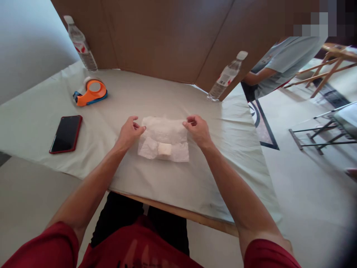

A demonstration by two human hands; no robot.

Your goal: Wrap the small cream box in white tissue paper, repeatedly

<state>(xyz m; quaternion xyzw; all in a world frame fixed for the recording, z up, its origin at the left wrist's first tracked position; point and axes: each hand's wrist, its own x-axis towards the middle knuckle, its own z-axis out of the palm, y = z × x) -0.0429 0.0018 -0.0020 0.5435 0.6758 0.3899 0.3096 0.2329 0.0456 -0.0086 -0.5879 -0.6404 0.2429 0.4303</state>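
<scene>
A crinkled, thin white sheet of tissue paper [164,128] lies spread on the cloth in front of me. Near its front edge rests a small cream-coloured block [164,149]. My left hand [130,133] is at the sheet's left edge, fingers bent and apart, the thumb tip over the paper. At the upper right corner, my right hand [198,130] has its thumb and finger close together on the sheet's edge. The block lies between and in front of both hands, touched by neither.
An orange and blue tape dispenser [93,92] and a phone with a red case [66,134] lie to the left. Water bottles stand at the back left [82,46] and back right [227,77], against a cardboard partition [161,41]. Beyond it sits another person [290,63].
</scene>
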